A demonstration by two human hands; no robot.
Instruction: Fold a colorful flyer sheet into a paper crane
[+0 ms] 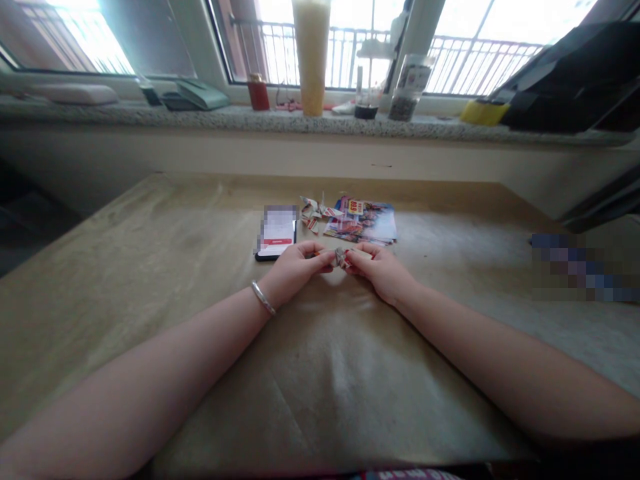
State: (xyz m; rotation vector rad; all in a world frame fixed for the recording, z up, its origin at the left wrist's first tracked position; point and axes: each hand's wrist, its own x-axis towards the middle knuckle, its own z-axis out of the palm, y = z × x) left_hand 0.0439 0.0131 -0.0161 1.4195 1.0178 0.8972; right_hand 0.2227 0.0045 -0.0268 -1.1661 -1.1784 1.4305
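Both my hands meet over the middle of a tan table (150, 267). My left hand (295, 270), with a silver bangle on its wrist, and my right hand (380, 270) pinch a small folded piece of printed paper (341, 257) between their fingertips. The paper is tiny, with red and white print. Just beyond my hands lie a few folded paper pieces (314, 212) and a stack of colourful leaflets (364, 222). A phone (277, 233) with a lit screen lies flat to the left of them.
A stone window sill (150, 117) runs along the back with a tall yellowish tube (311, 57), a red cup (259, 92), a jar (407, 90), a yellow object (483, 112) and a dark case (575, 80).
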